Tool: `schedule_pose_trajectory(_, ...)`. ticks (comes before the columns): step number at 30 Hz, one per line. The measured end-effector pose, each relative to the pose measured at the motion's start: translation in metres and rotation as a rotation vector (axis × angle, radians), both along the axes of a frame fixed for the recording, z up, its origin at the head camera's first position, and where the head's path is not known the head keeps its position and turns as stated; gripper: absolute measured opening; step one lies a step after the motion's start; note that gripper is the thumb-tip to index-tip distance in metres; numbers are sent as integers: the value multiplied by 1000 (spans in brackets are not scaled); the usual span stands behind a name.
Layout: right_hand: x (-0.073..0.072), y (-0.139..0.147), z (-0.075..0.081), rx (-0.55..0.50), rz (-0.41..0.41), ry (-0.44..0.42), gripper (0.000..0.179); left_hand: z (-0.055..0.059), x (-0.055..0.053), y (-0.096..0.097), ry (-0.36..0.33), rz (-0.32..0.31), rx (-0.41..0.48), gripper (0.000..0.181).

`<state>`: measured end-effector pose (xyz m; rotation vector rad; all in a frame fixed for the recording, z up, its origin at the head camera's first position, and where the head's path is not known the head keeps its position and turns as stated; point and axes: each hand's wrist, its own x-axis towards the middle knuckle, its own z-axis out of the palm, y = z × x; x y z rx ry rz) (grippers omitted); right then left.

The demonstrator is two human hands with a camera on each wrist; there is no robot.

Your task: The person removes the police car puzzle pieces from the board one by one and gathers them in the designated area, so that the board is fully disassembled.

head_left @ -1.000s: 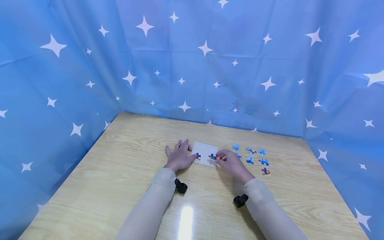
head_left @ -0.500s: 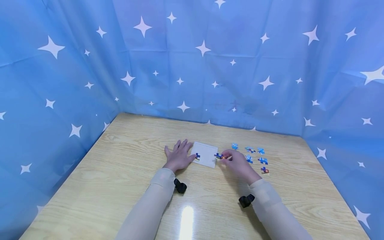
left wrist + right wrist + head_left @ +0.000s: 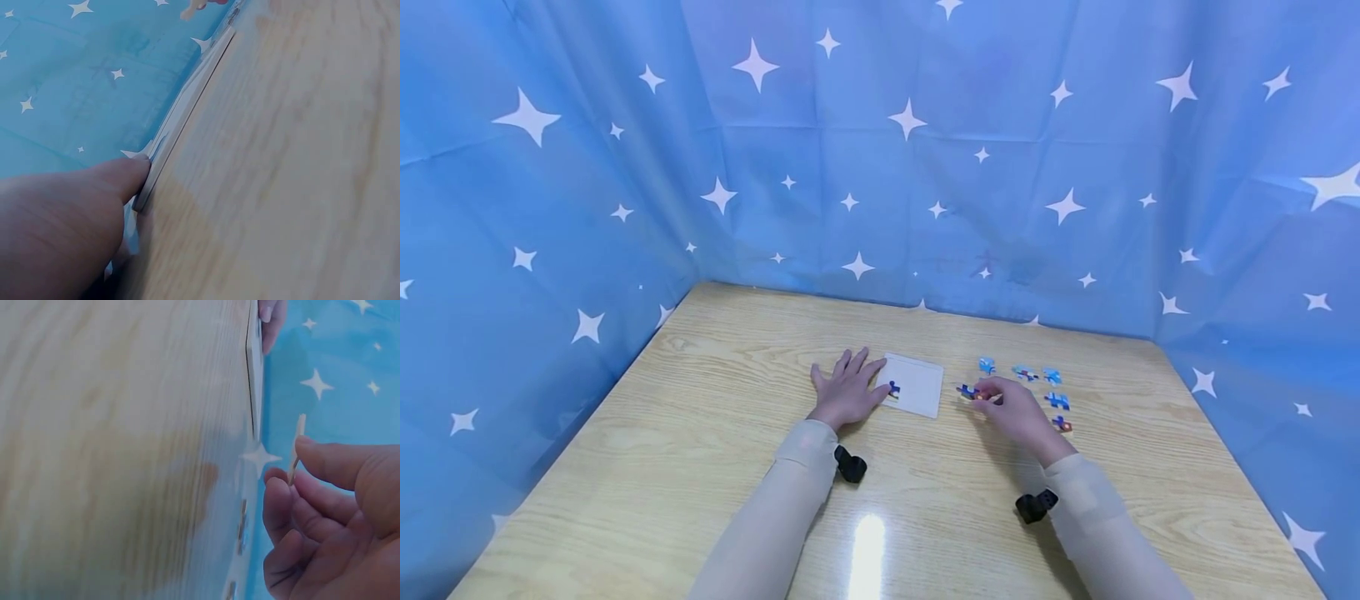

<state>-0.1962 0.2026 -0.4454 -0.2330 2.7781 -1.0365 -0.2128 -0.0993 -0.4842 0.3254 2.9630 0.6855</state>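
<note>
My left hand [image 3: 847, 392] rests with fingers spread at the left side of a white square puzzle board [image 3: 922, 390]. In the left wrist view its thumb [image 3: 122, 178] touches the board's edge. One dark blue puzzle piece [image 3: 893, 390] lies on the board beside that thumb. To the right of the board, my right hand [image 3: 1013, 412] pinches another puzzle piece [image 3: 966, 391], blue with some red and orange, between thumb and fingers. The right wrist view shows this piece edge-on, raised above the table; the fingers cover part of it.
Several loose puzzle pieces lie on the right of the wooden table [image 3: 700, 433], among them a light blue one [image 3: 987, 365], a blue-and-white one [image 3: 1057, 401] and a red-and-blue one [image 3: 1062, 423]. A blue star-patterned curtain [image 3: 820, 200] hangs behind and at both sides.
My right hand has carried the pinched puzzle piece rightward, from over the board's right edge to beyond it. The left hand stays at the board's left side.
</note>
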Motion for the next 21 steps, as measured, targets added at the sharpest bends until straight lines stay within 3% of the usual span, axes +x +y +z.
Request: schedule_pose_trajectory(21,12,39,7,23,-10,21,39,-3,-2,0,-2,5,9,59)
